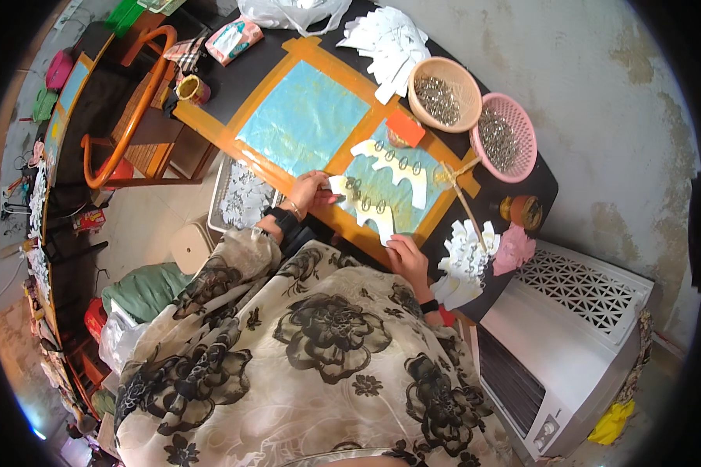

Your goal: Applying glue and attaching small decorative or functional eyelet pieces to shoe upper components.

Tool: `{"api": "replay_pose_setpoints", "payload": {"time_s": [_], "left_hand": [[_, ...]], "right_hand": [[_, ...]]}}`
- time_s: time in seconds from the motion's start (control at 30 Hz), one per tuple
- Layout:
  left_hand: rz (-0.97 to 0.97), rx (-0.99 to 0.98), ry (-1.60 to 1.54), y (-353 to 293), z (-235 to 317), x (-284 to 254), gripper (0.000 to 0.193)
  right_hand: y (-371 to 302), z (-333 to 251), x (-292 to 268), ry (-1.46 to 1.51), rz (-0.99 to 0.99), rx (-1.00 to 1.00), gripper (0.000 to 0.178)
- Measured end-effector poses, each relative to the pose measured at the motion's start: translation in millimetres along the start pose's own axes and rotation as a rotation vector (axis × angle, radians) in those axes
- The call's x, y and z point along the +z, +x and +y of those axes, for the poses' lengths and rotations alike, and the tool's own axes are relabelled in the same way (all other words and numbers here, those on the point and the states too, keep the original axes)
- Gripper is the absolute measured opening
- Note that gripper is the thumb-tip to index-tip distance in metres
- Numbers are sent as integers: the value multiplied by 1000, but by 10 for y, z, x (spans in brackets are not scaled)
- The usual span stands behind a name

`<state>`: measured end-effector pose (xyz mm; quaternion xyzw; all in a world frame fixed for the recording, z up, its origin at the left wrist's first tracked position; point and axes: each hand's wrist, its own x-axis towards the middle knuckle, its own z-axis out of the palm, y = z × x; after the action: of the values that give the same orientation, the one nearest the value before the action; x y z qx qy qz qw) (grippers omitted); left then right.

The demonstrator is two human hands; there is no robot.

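Note:
A curved white cut-out piece (366, 208) with scalloped edges and several small metal rings on it hangs between both my hands at the table's near edge. My left hand (310, 193) pinches its upper left end. The lower right end sits between the fingers of my right hand (406, 255). Just beyond lies a second, similar white piece (401, 173) with rings, on a blue sheet (366, 175) smeared with yellow and taped down at its edges. An orange card or block (405, 128) is at that sheet's far edge.
A peach basket (445, 93) and a pink basket (505, 138) hold metal rings. White pieces pile up at the back (385, 43) and right (467, 265). A stick (466, 204) leans near an amber jar (522, 212). A white heater-like appliance (568, 335) stands right; a chair (128, 117) stands left.

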<state>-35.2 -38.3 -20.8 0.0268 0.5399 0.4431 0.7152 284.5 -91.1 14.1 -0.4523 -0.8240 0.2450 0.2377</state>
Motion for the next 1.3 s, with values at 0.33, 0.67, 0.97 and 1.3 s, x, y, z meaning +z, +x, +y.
{"api": "replay_pose_setpoints", "payload": {"time_s": [0.33,0.67,0.97,1.3], "left_hand": [[-82,40,146,-77,5,-137,11],[-118,42,143,-6,72,-95,8],[-323,-29,94,-117,289,-9,14],[-286,272,471,111,121,94,28]], "right_hand": [[964,-208,92,249,-73,129,23],[1445,-54,727,674,-310,477,21],[1446,-47,708,709,-213,490,16],[1446,-24,753,750,-136,446,13]]}}
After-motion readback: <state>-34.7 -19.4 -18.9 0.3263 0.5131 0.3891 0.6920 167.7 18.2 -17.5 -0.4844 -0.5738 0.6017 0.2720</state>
